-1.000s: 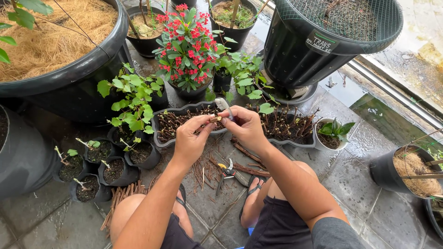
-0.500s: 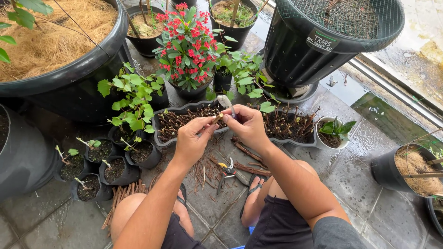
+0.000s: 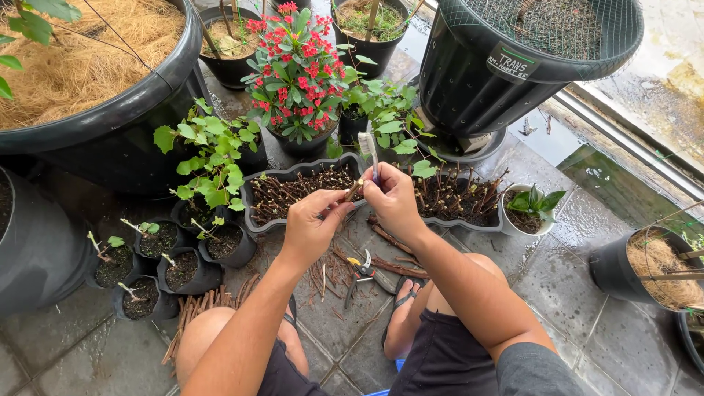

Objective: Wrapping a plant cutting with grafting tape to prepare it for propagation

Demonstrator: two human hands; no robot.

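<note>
Together, left hand (image 3: pixel 308 231) pinching cutting (image 3: pixel 353 191), right hand (image 3: pixel 392 202) gripping knife (image 3: pixel 369 150)

1. Cutting (image 3: pixel 353 192): woody, rough brown bark, pale cut end.
2. Knife blade (image 3: pixel 369 149): smooth metal, dull grey sheen.
3. Trough planter (image 3: pixel 293 173): matt grey plastic, filled with rough twigs.
4. Floor tiles (image 3: pixel 88 345): grey stone, wet, slightly glossy.
5. Pruning shears (image 3: pixel 359 270): metal blades; glossy yellow and red plastic on the grips.
6. Large tub (image 3: pixel 125 125): smooth black plastic, holding dry straw.
</note>
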